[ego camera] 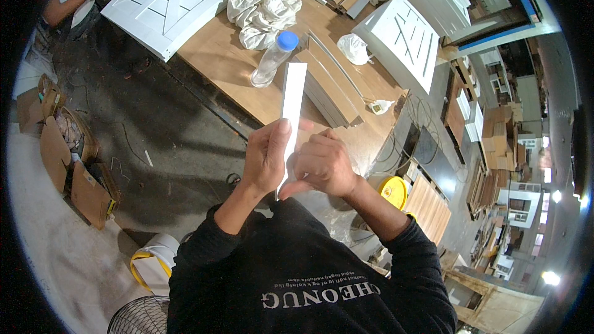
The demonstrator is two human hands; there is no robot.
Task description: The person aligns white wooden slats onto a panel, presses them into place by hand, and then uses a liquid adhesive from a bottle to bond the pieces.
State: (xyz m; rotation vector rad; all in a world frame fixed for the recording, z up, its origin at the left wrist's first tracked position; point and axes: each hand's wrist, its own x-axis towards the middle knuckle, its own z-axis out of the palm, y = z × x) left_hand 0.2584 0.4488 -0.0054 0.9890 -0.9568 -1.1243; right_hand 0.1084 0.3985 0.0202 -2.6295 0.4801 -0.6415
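A long, narrow white strip (294,88) is held up in front of me, tilted, its far end above the table. My left hand (269,157) grips it around the middle, with the thumb lying along its face. Curled around the strip's near end is my right hand (325,164), its thumb and bent fingers against the strip. Whether anything else is inside the right fingers is hidden. Beyond the hands, a clear plastic bottle (271,65) with a blue cap stands on the wooden table (209,55), beside a stack of brown-faced strips (332,83).
Crumpled white cloth (267,11) and white slatted panels (169,4) (401,37) lie on the table. A small white bag (353,48) is near the stack. Another person's arm (76,2) reaches in at far left. Yellow-lidded bucket (393,192) stands right; cardboard boxes (60,148) sit left.
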